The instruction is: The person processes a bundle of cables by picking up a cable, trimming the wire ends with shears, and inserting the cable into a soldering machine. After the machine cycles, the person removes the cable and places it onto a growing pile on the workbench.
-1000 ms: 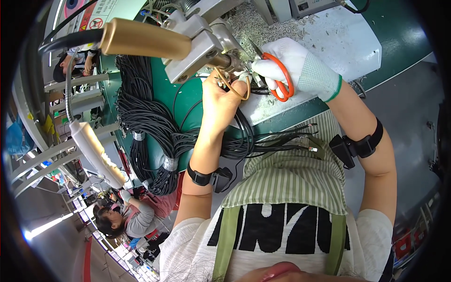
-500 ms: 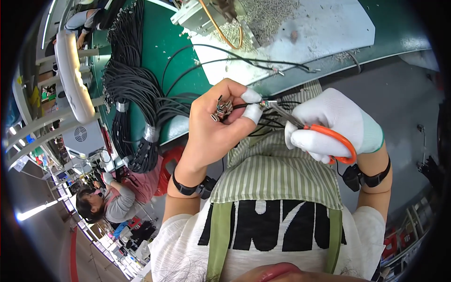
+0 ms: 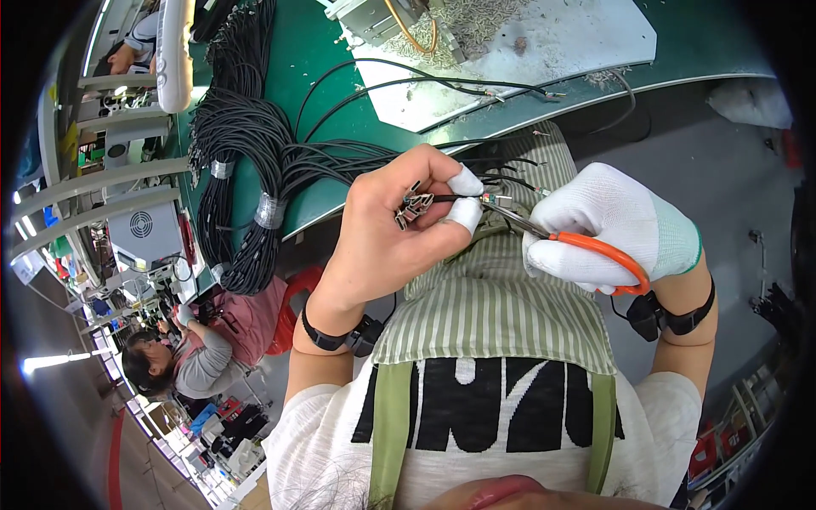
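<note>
Black-jacketed and thin, the cable [image 3: 444, 198] is held above the striped apron [image 3: 501, 327], just off the edge of the desk [image 3: 310, 42], its metal tip [image 3: 500, 201] pointing right. It should be light and bendy, perhaps slightly slick along the jacket; the tip is likely stiff, the red and green specks at its base probably fine wires, easily nicked. The best place to take hold is the jacket right behind the tip, where the left hand [image 3: 382, 225] pinches it between white-capped thumb and forefinger, the other fingers curled around loose metal shells [image 3: 414, 210]. The gloved right hand [image 3: 603, 217] has its fingers clamped on the orange scissors [image 3: 605, 248]; whether their points touch the tip or stop just short, I cannot tell. The left hand hides the cable's further run and how many shells it cups, and the glove covers part of the handles. Beyond, a cable bundle [image 3: 242, 127] lies on the desk, and the upper edge cuts off a grey machine [image 3: 365, 15] by a scrap-strewn board [image 3: 603, 38].
</note>
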The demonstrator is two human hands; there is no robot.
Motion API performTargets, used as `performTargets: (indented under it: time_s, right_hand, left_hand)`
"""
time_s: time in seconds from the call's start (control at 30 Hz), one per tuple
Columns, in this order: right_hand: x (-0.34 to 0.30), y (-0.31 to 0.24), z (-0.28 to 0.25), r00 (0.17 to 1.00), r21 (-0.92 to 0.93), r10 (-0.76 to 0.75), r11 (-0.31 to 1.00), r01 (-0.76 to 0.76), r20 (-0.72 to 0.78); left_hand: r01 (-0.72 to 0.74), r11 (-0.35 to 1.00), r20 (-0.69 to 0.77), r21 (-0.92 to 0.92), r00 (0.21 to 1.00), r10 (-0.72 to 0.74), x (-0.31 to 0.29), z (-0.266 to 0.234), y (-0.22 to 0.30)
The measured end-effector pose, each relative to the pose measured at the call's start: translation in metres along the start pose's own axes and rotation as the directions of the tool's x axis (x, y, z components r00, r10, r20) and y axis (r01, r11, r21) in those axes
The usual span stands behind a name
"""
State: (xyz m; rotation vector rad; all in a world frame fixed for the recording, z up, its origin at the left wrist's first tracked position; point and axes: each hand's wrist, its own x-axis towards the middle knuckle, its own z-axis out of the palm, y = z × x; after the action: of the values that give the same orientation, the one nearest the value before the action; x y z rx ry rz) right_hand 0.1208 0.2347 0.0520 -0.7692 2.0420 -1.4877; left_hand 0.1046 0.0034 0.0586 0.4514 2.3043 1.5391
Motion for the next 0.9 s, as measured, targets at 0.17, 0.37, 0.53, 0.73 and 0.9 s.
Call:
performTargets:
  time_s: [0.17, 0.37, 0.53, 0.73, 0.9]
  right_hand:
    - [-0.003, 0.003, 0.009, 1.0, 0.002, -0.001, 1.0, 0.001, -0.022]
    - [-0.005, -0.018, 0.009, 0.955, 0.3, 0.271, 0.907, -0.294, 0.119]
    - [0.004, -0.012, 0.023, 0.903, 0.179, 0.285, 0.955, -0.237, -0.323]
    - [0.003, -0.012, 0.024, 0.953, 0.433, 0.302, 0.861, -0.266, -0.017]
    - [0.009, -0.023, 0.011, 0.849, 0.341, 0.504, 0.779, -0.526, 0.158]
  left_hand:
    - [-0.018, 0.999, 0.031, 0.032, 0.999, 0.017, -0.002, -0.003, 0.0]
    - [-0.026, 1.0, 0.031, -0.009, 0.999, 0.026, -0.002, -0.006, -0.009]
    - [0.002, 1.0, 0.026, -0.025, 1.0, -0.001, -0.001, -0.006, -0.011]
    - [-0.041, 0.999, -0.01, 0.018, 0.999, 0.041, 0.0, -0.01, -0.018]
    - [-0.076, 0.996, 0.013, 0.053, 0.997, 0.075, 0.002, -0.011, -0.013]
